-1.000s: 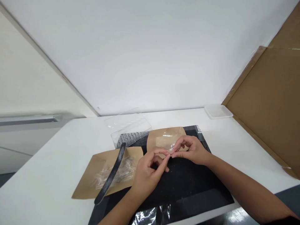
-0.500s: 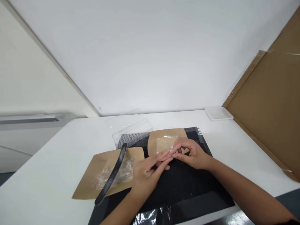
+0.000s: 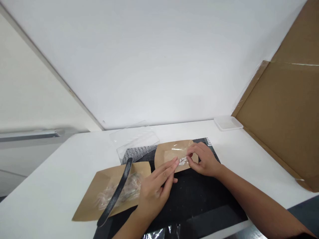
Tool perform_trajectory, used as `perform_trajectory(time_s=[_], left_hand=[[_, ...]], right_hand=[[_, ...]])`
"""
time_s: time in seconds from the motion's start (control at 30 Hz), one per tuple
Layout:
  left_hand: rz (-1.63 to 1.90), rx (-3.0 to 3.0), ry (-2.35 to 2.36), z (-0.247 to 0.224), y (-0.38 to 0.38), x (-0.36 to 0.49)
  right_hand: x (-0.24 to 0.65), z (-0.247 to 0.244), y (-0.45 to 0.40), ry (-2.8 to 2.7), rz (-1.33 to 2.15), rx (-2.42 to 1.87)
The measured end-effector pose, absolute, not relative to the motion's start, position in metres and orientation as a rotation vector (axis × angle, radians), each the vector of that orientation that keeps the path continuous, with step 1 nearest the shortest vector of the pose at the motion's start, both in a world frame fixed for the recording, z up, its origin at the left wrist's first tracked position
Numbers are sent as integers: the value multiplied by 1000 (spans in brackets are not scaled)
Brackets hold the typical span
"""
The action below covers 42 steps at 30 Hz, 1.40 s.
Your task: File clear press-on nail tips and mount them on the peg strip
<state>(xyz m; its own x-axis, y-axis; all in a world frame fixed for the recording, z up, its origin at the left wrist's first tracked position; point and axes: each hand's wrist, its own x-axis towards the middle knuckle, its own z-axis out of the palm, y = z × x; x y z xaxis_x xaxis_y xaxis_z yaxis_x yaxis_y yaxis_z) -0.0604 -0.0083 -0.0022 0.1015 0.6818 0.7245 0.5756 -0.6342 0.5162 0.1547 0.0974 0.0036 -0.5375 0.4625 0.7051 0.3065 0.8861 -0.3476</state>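
The white pieces are lying on the brown packet, spreading sideways between your hands. Your right hand is sitting nearer, thumb and forefinger meeting at their right end; your left hand is pointing toward their left, fingers together. I'm not managing to tell whether either is pinching anything.

We note a white table. On it, a black mat; a kraft packet lies partly on the mat, its left part over bare tabletop. Toward the wall we see clear plastic pieces; far right, a shallow translucent container near the cardboard.
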Motion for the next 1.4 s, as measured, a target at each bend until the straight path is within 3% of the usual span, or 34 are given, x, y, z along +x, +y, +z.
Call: perform_trajectory(time_s=[1.4], left_hand=[[1568,2496,1203,-1,-5,-65]], right_hand=[[165,-8,115,-2272,63,-513]])
